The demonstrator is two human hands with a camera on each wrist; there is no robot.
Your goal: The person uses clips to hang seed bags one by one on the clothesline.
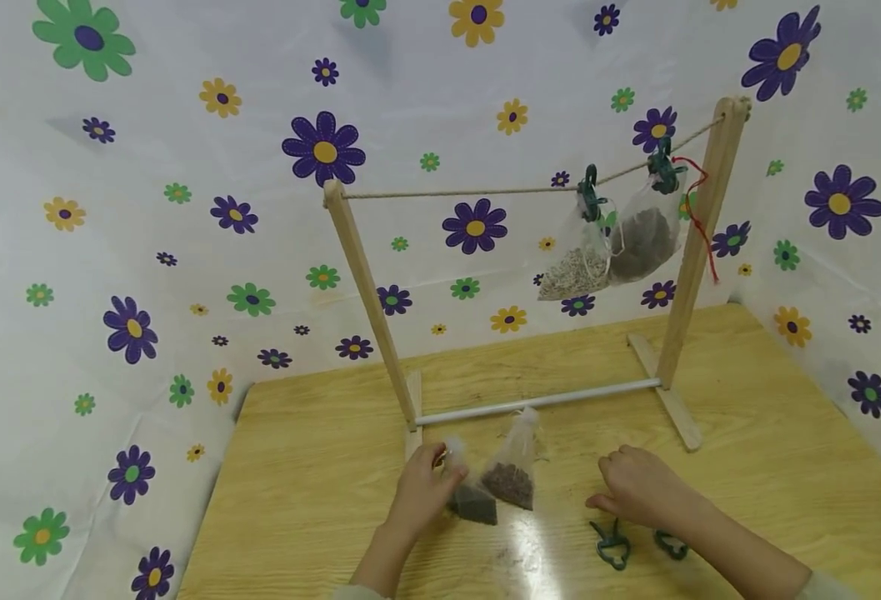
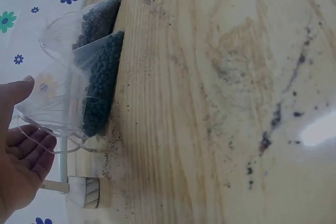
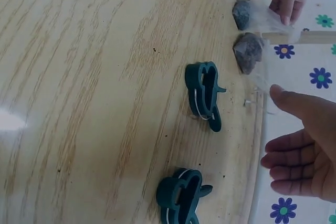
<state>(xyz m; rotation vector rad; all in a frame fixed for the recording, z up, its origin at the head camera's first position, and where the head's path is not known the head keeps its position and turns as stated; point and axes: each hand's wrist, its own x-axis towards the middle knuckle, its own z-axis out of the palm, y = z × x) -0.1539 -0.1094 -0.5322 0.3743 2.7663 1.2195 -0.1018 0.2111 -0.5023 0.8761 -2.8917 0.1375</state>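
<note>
My left hand [image 1: 419, 493] is at the top of a sheer drawstring bag with dark green pellets [image 2: 102, 85]. Its thumb and fingers are apart around the thin mesh, and the fingertips touch the drawstring loops. Right beside it stands a second sheer bag with brownish-grey bits [image 1: 510, 483]. Over the table to the right, my right hand [image 1: 646, 487] holds nothing, its fingers loosely bent and the thumb apart. Below it lie two dark green clips, one clip [image 3: 203, 95] closer to the bags and the other clip [image 3: 181, 198] farther away.
Behind the hands stands a wooden frame [image 1: 372, 308] with a white bottom bar [image 1: 583, 395] and a rope [image 1: 455, 194]. On the rope's right half, green clips hold a bag of pale grains [image 1: 575, 273] and a bag of grey contents [image 1: 644, 242]. A red string [image 1: 698, 218] dangles there.
</note>
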